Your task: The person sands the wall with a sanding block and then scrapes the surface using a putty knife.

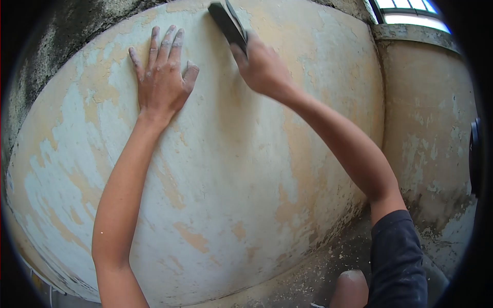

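Observation:
A wall (221, 174) with peeling pale paint and yellowish bare patches fills most of the head view. My left hand (163, 82) lies flat against its upper left, fingers spread and dusted with pale powder. Higher up and to the right, my right hand (264, 64) is wrapped round a dark, long, flat-sided hand tool (226, 23). The tool tilts up to the left with its top end close to the wall's upper edge. A thin curved strip runs along its right side. My fingers cover the tool's lower end, and I cannot tell its exact kind.
A stained side wall (429, 128) meets this one at a corner on the right, below a barred window (411, 10). Paint flakes litter the floor (339, 256) along the wall's foot. My knee (352, 287) shows at the bottom. Dark, rough masonry (56, 46) borders the upper left.

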Tool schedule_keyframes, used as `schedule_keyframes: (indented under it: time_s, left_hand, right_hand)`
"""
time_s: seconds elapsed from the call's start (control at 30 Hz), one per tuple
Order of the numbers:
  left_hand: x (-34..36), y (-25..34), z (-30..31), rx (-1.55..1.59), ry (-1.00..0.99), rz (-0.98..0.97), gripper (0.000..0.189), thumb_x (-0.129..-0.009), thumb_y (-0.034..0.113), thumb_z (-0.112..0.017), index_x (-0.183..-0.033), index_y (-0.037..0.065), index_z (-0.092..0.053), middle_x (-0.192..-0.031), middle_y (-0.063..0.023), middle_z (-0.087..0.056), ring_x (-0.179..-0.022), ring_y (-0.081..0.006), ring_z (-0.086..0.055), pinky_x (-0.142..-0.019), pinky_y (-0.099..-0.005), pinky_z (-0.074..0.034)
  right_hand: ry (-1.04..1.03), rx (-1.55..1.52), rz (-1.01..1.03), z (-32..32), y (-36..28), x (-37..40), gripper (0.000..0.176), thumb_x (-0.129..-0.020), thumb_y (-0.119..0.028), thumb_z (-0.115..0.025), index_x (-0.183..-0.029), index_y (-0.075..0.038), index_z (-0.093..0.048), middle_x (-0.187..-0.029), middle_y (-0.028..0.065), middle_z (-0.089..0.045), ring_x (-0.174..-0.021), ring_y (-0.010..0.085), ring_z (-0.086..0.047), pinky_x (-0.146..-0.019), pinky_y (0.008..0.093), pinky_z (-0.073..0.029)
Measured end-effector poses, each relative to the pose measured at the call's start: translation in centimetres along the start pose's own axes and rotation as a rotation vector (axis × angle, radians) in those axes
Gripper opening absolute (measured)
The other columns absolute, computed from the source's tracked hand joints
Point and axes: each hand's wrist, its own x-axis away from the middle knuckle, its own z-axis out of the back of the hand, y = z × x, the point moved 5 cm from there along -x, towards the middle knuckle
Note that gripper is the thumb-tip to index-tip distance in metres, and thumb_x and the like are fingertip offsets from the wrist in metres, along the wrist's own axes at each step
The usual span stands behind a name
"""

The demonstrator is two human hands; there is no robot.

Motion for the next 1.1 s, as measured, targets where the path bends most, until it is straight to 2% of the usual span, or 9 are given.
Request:
schedule_keyframes:
  time_s: [0.1, 0.27, 0.53, 0.67, 0.73, 0.77, 0.83, 0.93, 1.1]
  left_hand:
    - [0.1, -0.3, 0.2, 0.010, 0.024, 0.004, 0.067, -0.092, 0.040, -0.050, -0.154, 0.014, -0.042, -0.161, -0.0022, -0.039, -0.155, -0.0220, -0.019, -0.122, -0.0643, -0.002]
    - [0.4, 0.1, 0.1, -0.055, -0.022, 0.046, 0.067, -0.094, 0.040, -0.048, -0.157, 0.017, -0.036, -0.163, 0.0006, -0.033, -0.155, -0.0213, -0.017, -0.123, -0.0626, -0.002]
    - [0.3, 0.0, 0.1, -0.074, -0.027, 0.054, 0.065, -0.095, 0.039, -0.049, -0.155, 0.017, -0.040, -0.163, 0.0014, -0.035, -0.155, -0.0207, -0.018, -0.123, -0.0619, -0.003]
    - [0.7, -0.4, 0.1, -0.030, -0.019, 0.030, 0.062, -0.096, 0.037, -0.047, -0.154, 0.016, -0.042, -0.161, 0.0008, -0.038, -0.155, -0.0217, -0.020, -0.123, -0.0618, -0.005]
    - [0.7, -0.5, 0.8, 0.127, 0.034, 0.010, 0.074, -0.094, 0.054, -0.044, -0.146, 0.001, -0.046, -0.156, -0.0193, -0.040, -0.153, -0.0345, -0.022, -0.124, -0.0591, -0.010]
    - [0.4, -0.5, 1.2, 0.127, 0.054, 0.008, 0.074, -0.094, 0.054, -0.044, -0.146, 0.001, -0.046, -0.156, -0.0193, -0.040, -0.153, -0.0345, -0.022, -0.124, -0.0591, -0.010]
    - [0.7, -0.2, 1.3, 0.096, 0.003, 0.029, 0.077, -0.083, 0.038, -0.055, -0.145, -0.006, -0.045, -0.156, -0.0184, -0.041, -0.154, -0.0315, -0.020, -0.126, -0.0570, -0.007]
    - [0.7, -1.3, -0.4, 0.095, 0.073, -0.097, 0.059, -0.098, 0.036, -0.046, -0.153, 0.014, -0.044, -0.160, -0.0012, -0.040, -0.155, -0.0243, -0.021, -0.122, -0.0616, -0.006]
    - [-0.1, -0.9, 2.1, 0.322, -0.149, -0.012, 0.073, -0.088, 0.034, -0.049, -0.153, 0.001, -0.040, -0.157, -0.0153, -0.043, -0.153, -0.0419, -0.020, -0.121, -0.0631, -0.003]
  right_hand:
    - [0.038, -0.039, -0.017, -0.1, -0.5, -1.3, 0.038, -0.103, -0.034, -0.050, -0.117, 0.001, -0.052, -0.089, 0.0290, -0.069, -0.087, 0.0485, -0.066, -0.078, 0.0560, -0.051]
    - [-0.237, -0.108, -0.123, 0.1, 2.8, 12.7, 0.040, -0.102, -0.027, -0.055, -0.132, -0.003, -0.045, -0.090, 0.0277, -0.069, -0.087, 0.0468, -0.067, -0.076, 0.0545, -0.050]
    - [-0.024, -0.061, -0.031, -0.3, 0.4, -0.3, 0.038, -0.103, -0.034, -0.053, -0.121, 0.000, -0.052, -0.094, 0.0290, -0.069, -0.089, 0.0483, -0.066, -0.079, 0.0541, -0.051]
    - [-0.023, -0.120, -0.093, -1.2, 3.0, 5.5, 0.037, -0.102, -0.032, -0.054, -0.122, -0.001, -0.052, -0.092, 0.0292, -0.069, -0.090, 0.0495, -0.065, -0.078, 0.0554, -0.051]
    - [-0.043, 0.039, -0.076, -1.2, 4.2, 13.6, 0.043, -0.101, -0.030, -0.057, -0.134, -0.004, -0.046, -0.089, 0.0276, -0.070, -0.080, 0.0492, -0.067, -0.070, 0.0568, -0.051]
    - [-0.045, 0.008, -0.031, -1.3, 5.1, 16.4, 0.044, -0.101, -0.028, -0.057, -0.135, -0.004, -0.044, -0.088, 0.0287, -0.069, -0.078, 0.0485, -0.067, -0.068, 0.0567, -0.052]
    - [-0.014, -0.016, -0.020, -1.1, 5.3, 17.0, 0.044, -0.101, -0.026, -0.057, -0.135, -0.002, -0.044, -0.079, 0.0267, -0.068, -0.072, 0.0469, -0.067, -0.064, 0.0551, -0.051]
    - [-0.065, 0.004, -0.047, -1.5, 2.9, 11.8, 0.044, -0.101, -0.022, -0.055, -0.137, 0.000, -0.043, -0.070, 0.0224, -0.067, -0.064, 0.0433, -0.066, -0.057, 0.0526, -0.050]
    - [-0.167, 0.066, -0.028, -2.7, 3.3, 12.3, 0.063, -0.091, -0.019, -0.072, -0.142, 0.005, -0.042, -0.067, 0.0187, -0.064, -0.054, 0.0360, -0.064, -0.049, 0.0448, -0.049]
